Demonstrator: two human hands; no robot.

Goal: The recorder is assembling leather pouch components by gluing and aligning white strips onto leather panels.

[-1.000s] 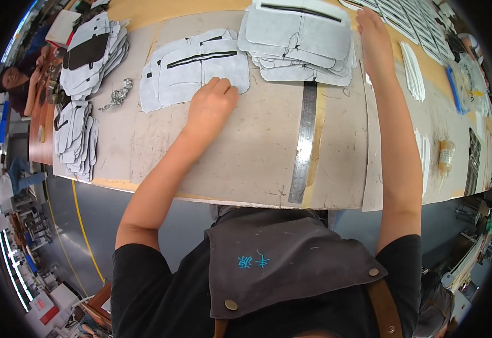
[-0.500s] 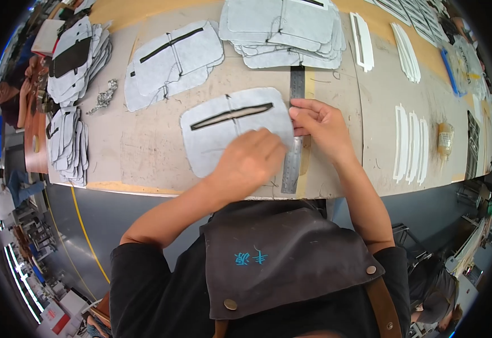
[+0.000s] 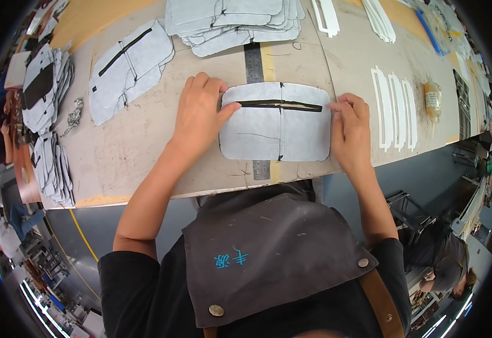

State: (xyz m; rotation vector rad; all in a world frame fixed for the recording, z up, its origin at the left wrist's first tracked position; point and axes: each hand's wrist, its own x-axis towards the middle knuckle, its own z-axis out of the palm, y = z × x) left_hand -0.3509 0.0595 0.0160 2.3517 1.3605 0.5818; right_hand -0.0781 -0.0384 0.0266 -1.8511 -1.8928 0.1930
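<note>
A light grey, rounded fabric panel (image 3: 257,132) lies flat in front of me. It has a black-edged slit across its upper part and a thread line running down the middle. Beneath the panel is a metal ruler (image 3: 261,170), its ends showing above and below. My left hand (image 3: 198,115) holds the panel's left edge, thumb on top near the end of the slit and forefinger at the upper corner. On the opposite edge, the fingers and thumb of my right hand (image 3: 352,121) grip the panel level with the slit.
At the back is a thick stack of similar panels (image 3: 229,22), with a few more panels (image 3: 130,70) left of it. Further left stand two piles of grey pieces (image 3: 45,90). White strip frames (image 3: 395,110) and a yellowish bottle (image 3: 432,101) lie to the right.
The panel has turned level and now lies across the ruler. My left hand has gone from over its lower right to its left edge; my right hand still works at the right edge.
</note>
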